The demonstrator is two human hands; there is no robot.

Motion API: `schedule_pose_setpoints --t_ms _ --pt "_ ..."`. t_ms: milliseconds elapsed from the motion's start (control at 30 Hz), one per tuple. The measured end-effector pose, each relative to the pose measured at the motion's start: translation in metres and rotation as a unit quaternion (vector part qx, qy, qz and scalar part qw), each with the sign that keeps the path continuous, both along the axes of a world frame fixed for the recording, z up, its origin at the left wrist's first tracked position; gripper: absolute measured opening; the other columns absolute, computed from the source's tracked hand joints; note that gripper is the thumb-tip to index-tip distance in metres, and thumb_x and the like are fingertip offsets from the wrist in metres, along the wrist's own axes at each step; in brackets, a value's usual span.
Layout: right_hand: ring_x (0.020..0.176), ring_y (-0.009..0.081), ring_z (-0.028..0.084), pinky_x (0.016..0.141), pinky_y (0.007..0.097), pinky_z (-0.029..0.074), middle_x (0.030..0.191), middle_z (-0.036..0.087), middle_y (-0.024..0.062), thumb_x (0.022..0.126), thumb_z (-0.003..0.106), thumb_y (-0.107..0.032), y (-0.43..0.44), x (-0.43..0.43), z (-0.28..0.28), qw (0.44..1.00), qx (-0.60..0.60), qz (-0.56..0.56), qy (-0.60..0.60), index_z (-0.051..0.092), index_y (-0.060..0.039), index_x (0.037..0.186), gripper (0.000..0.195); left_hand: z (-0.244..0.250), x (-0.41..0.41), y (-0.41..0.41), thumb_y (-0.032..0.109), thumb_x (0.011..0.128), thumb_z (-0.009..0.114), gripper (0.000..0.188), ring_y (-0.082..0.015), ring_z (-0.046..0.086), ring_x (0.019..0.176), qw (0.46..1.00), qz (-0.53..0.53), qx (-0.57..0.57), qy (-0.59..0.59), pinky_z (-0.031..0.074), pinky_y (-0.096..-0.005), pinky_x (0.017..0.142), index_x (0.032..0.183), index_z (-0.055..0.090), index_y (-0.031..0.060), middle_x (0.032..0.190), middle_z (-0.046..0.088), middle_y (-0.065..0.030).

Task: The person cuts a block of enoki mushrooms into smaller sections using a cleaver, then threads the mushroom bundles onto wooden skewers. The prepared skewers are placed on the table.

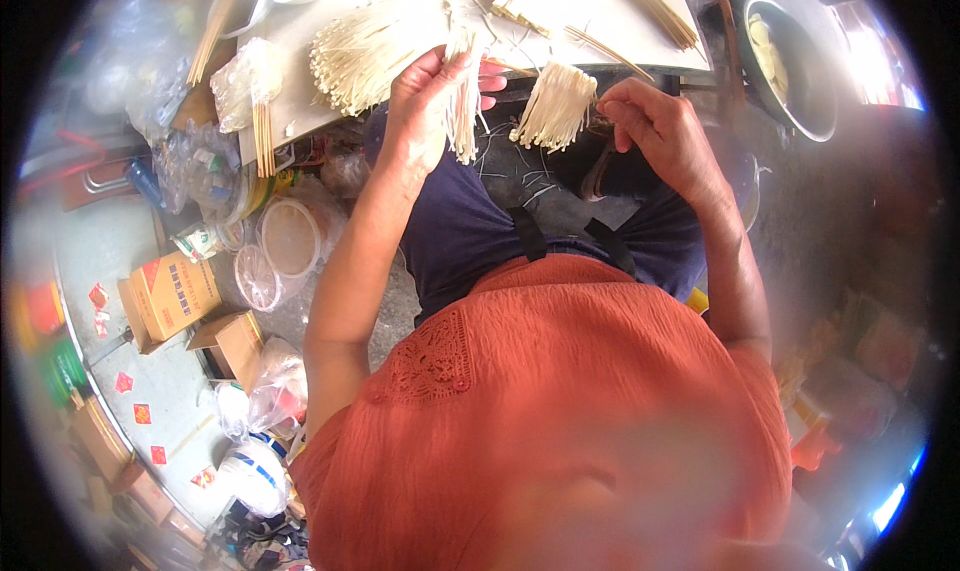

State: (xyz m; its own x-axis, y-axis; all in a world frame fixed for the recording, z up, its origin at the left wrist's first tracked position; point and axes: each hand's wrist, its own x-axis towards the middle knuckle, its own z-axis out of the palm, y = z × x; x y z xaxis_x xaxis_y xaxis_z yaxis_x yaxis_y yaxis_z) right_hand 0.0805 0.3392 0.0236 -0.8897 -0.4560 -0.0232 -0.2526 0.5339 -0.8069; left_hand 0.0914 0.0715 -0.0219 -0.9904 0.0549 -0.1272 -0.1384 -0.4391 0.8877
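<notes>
Between the thumb and fingers of my left hand [421, 109] hangs a small bunch of enoki mushrooms [463, 113], stems up and caps down. My right hand [661, 126] pinches the end of a thin bamboo skewer [511, 66]. A flat row of enoki [556, 105] is threaded on that skewer, its caps hanging towards my lap. The skewer's other end reaches the fingers of my left hand; whether it touches the bunch there, I cannot tell. Just beyond my left hand, a large heap of loose enoki [356, 57] lies on the pale board [296, 113].
Bare skewers [652, 8] and more enoki [525, 0] lie on the board. A plastic bag [247, 75] sits at its left corner. At right stands a metal bowl [806, 98] with pale slices. Plastic tubs [289, 237] and cardboard boxes [176, 293] are at left.
</notes>
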Motion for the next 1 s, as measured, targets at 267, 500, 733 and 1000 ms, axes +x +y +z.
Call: schedule_pose_setpoints --t_ms 267,500,733,1000 --pt "0.059 0.0098 0.056 0.058 0.0277 0.045 0.062 0.057 0.0030 0.097 0.052 -0.018 0.005 -0.010 -0.011 0.996 -0.029 0.030 -0.074 0.064 -0.0029 0.097 0.020 -0.004 0.002 -0.001 0.028 0.095 0.058 0.031 -0.0206 0.068 0.095 0.998 -0.030 -0.045 0.022 0.055 -0.0290 0.074 0.111 0.063 0.0025 0.106 0.069 -0.0152" --pt "0.057 0.0068 0.052 0.053 0.0238 0.040 0.063 0.056 0.0004 0.099 0.050 -0.022 0.008 -0.017 -0.023 0.987 -0.075 0.059 -0.128 0.063 -0.0022 0.097 0.024 -0.007 -0.001 0.003 0.024 0.097 0.054 0.032 -0.0224 0.066 0.101 0.994 -0.059 -0.082 0.047 0.052 -0.0243 0.074 0.115 0.062 -0.0017 0.112 0.066 -0.0198" --pt "0.055 0.0058 0.049 0.051 0.0227 0.037 0.063 0.053 0.0008 0.100 0.049 -0.022 0.003 -0.018 -0.016 0.960 -0.139 0.083 -0.228 0.061 -0.0004 0.096 0.025 -0.014 0.003 0.020 0.019 0.095 0.060 0.025 -0.0131 0.064 0.094 0.996 -0.047 -0.052 0.054 0.049 -0.0220 0.075 0.110 0.065 0.0000 0.108 0.068 -0.0127" --pt "0.053 0.0036 0.048 0.046 0.0182 0.032 0.064 0.051 -0.0023 0.102 0.047 -0.024 0.000 -0.018 -0.017 0.947 -0.146 0.095 -0.271 0.059 -0.0004 0.099 0.026 -0.021 0.003 0.012 0.021 0.091 0.067 0.022 0.0007 0.043 0.063 0.992 -0.097 -0.063 0.050 0.036 -0.0167 0.054 0.100 0.066 0.0008 0.077 0.056 0.0068"
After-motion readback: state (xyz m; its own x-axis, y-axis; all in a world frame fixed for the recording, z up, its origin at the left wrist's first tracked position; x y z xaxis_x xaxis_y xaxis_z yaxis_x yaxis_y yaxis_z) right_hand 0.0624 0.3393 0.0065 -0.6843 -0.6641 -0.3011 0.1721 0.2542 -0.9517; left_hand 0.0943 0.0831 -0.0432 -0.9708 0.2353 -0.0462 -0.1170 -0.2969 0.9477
